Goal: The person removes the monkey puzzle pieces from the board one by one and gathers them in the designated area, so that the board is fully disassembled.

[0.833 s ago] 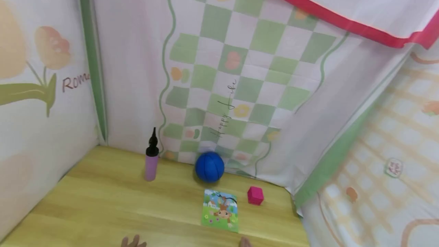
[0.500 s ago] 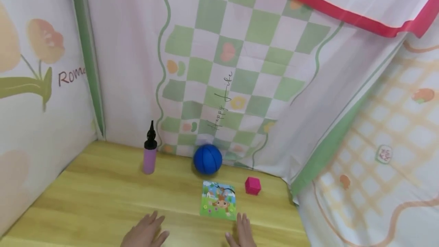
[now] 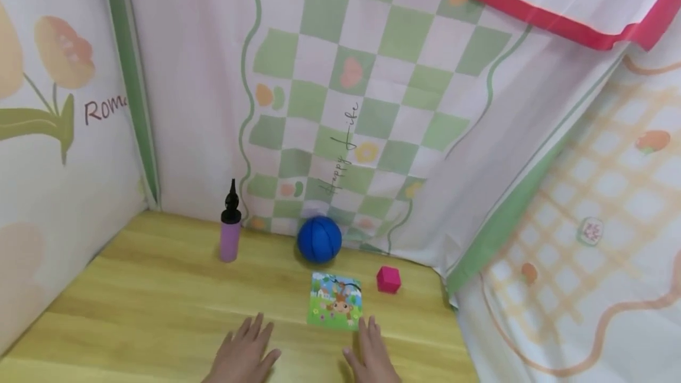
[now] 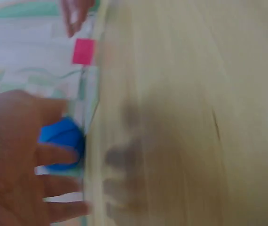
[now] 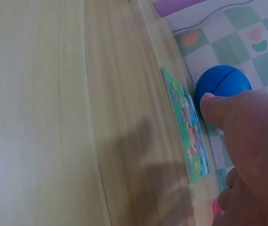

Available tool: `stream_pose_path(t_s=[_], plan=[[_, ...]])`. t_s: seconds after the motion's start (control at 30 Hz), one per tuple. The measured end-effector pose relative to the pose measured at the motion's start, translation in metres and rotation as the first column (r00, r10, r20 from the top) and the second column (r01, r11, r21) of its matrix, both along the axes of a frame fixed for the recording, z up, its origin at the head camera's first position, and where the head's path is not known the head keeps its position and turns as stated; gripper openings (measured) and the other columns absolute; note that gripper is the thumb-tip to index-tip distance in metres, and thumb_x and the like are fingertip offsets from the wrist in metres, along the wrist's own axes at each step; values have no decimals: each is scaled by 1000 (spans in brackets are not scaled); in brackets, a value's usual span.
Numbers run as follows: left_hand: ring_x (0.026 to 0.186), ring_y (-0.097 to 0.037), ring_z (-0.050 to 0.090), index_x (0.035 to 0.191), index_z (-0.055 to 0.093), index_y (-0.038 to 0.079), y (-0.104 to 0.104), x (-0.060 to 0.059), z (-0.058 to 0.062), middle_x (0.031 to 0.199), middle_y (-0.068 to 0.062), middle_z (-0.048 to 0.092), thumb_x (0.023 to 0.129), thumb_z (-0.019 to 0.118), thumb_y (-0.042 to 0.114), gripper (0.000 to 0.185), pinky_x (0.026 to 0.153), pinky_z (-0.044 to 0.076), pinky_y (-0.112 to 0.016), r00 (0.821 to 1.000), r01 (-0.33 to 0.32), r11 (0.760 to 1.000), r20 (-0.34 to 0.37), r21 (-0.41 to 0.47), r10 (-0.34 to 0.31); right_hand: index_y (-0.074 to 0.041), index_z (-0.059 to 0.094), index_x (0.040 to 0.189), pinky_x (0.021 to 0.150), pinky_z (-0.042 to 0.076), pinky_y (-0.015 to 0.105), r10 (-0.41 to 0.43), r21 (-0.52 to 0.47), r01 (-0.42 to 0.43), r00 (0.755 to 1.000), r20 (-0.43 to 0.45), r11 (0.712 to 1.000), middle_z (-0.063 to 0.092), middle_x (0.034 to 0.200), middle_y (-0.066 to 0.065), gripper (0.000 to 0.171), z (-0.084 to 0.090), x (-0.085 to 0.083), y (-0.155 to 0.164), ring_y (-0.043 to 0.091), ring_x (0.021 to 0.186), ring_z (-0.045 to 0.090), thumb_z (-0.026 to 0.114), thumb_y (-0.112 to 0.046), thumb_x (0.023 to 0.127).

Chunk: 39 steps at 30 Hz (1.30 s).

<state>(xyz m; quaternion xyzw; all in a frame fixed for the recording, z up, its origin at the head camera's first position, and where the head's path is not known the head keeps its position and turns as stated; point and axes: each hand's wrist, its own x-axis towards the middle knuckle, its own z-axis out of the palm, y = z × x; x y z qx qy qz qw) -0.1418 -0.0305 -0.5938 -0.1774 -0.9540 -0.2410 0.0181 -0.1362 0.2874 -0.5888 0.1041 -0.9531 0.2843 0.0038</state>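
Note:
My left hand (image 3: 243, 350) hovers at the table's near side, fingers straight and spread, holding nothing. Its shadow shows on the wood in the left wrist view. My right hand (image 3: 371, 352) is just in front of a square picture board (image 3: 335, 302) with a monkey on it, also holding nothing; its fingers are extended and the thumb points inward. Beyond the board lies a blue ball (image 3: 319, 240) with dark seam lines. A pink cube (image 3: 389, 279) sits to the board's right. Farther left stands a purple hand pump (image 3: 229, 241) with a black pointed top, upright.
The wooden table (image 3: 159, 288) meets a checkered cloth curtain (image 3: 340, 75) at the back. Printed cloth walls close in the left side (image 3: 48, 205) and the right side (image 3: 601, 241). A red-edged flap (image 3: 511, 5) hangs at the upper right.
Both hands have come into view from the bottom edge and reached forward over the table. The head view has tilted slightly down. The objects stay where they were on the table.

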Motion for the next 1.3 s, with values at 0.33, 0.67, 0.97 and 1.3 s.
stream_pose_path(t_s=[0.33,0.67,0.97,1.3], plan=[[150,-38,20,154,42,7,62,-30,11,163,-17,26,106,38,54,68,117,18,-60,976,49,982,-202,-183,-86,9,31,153,114,13,67,-32,194,49,995,-90,980,12,161,30,73,17,-6,-14,49,147,12,49,-44,106],[151,-37,16,158,35,7,112,-70,-11,166,-16,15,107,25,56,72,118,18,-58,950,96,954,-260,-283,-173,6,31,155,117,21,60,49,358,14,985,-166,934,16,162,28,69,3,-38,-16,47,148,16,40,-45,109],[151,-39,-11,163,20,22,115,-78,-2,168,-14,1,97,7,75,86,112,9,-74,969,17,937,-227,-350,-102,-2,21,160,115,11,67,1,392,61,988,-156,918,-2,166,19,84,1,-48,-17,42,150,-2,35,-62,104],[150,-42,-12,163,16,26,103,-69,6,167,-13,-6,91,5,83,92,105,5,-81,980,-5,922,-186,-386,-73,-13,17,163,109,4,76,-4,413,61,990,-139,908,-7,166,18,88,6,-40,-21,44,149,-8,33,-71,99]])
